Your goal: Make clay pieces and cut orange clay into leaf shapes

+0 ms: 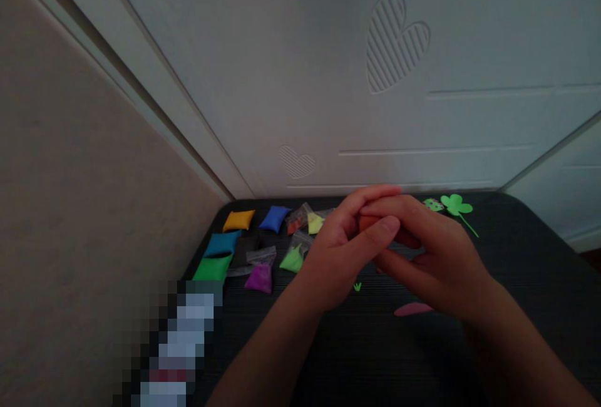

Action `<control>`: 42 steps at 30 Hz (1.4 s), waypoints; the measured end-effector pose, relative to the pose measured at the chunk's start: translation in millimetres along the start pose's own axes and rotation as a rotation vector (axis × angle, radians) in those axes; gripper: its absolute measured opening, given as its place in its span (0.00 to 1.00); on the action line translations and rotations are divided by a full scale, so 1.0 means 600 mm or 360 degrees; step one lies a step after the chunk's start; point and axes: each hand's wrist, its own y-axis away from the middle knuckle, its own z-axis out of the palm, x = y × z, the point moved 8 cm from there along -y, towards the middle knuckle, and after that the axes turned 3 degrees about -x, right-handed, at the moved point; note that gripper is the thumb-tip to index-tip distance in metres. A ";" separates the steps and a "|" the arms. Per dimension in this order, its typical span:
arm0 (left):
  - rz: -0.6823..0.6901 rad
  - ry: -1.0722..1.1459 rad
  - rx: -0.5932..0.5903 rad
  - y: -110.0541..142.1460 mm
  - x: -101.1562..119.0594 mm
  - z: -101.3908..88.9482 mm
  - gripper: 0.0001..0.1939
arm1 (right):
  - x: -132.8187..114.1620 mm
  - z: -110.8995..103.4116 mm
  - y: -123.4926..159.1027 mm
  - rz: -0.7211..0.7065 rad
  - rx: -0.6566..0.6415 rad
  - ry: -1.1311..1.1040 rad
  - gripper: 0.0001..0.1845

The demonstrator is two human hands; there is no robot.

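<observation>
Tabletop (521,257) runs dark and wide under both hands, its back edge close against a white panel (263,81) with embossed hearts, its left edge beside a beige wall (84,163), its back right corner rounded. Room to move lies mostly to the right, where a broad stretch of surface shows between the right hand (434,238) and the right edge, and in front, between the forearms. Left of the hands the space is tighter: an orange-yellow packet (239,220), a blue packet (275,218), a purple bag (261,277) and others crowd that side.

Both forearms reach in from the lower edge and converge, held above the table. The left hand (345,241) curls narrow, thumb laid across the front; the right hand's fingers bend over toward it, its thumb lower. Between them sits an orange lump (368,223), mostly hidden, enclosed by both; how hard they press, I cannot tell.

Below the hands lie a pink strip (413,309) and a tiny green piece (357,287); a green clover shape (456,205) rests near the back edge.
</observation>
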 end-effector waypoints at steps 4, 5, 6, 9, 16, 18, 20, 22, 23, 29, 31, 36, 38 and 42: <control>-0.0002 0.0015 -0.0005 -0.001 -0.001 0.000 0.15 | 0.001 0.000 0.000 0.0002 -0.0006 0.0006 0.13; -0.0002 0.0017 -0.0002 -0.001 -0.001 -0.001 0.15 | 0.001 0.000 0.000 0.0001 -0.0005 0.0009 0.13; -0.0002 0.0016 0.0001 -0.001 -0.001 -0.001 0.15 | 0.001 0.000 0.000 0.0000 -0.0002 0.0012 0.13; -0.0007 0.0010 0.0012 -0.001 0.000 -0.002 0.15 | -0.001 -0.001 -0.001 -0.0005 -0.0001 0.0025 0.12; -0.0014 0.0053 -0.0035 0.000 0.000 0.003 0.15 | 0.000 0.000 -0.001 0.0009 -0.0004 -0.0015 0.12; -0.0007 0.0046 -0.0032 0.000 0.001 0.002 0.15 | 0.001 0.000 0.000 0.0007 0.0001 -0.0017 0.12; -0.0002 0.0045 -0.0024 0.000 0.001 0.002 0.15 | 0.000 -0.001 0.000 -0.0004 0.0001 -0.0009 0.11; -0.0004 0.0068 -0.0030 -0.001 0.002 0.002 0.15 | -0.001 -0.003 0.000 -0.0018 0.0009 0.0011 0.11; -0.0011 0.0093 -0.0045 -0.002 0.002 0.003 0.15 | -0.001 -0.004 0.000 -0.0019 0.0016 0.0028 0.11; -0.0052 0.0171 -0.0109 -0.004 0.001 0.009 0.15 | 0.002 -0.011 0.002 -0.0001 0.0043 0.0087 0.14; -0.0056 0.0141 -0.0079 -0.003 0.000 0.006 0.15 | 0.002 -0.011 0.002 -0.0009 0.0046 0.0090 0.14; -0.0038 0.0105 -0.0068 -0.003 0.001 0.004 0.15 | 0.000 -0.011 0.001 -0.0018 0.0050 0.0078 0.15; -0.0028 0.0113 -0.0080 -0.003 0.002 0.005 0.15 | -0.001 -0.011 0.000 -0.0032 0.0061 0.0079 0.15; -0.0029 0.0141 -0.0049 -0.004 0.002 0.003 0.15 | 0.001 -0.008 0.000 -0.0028 0.0038 0.0079 0.17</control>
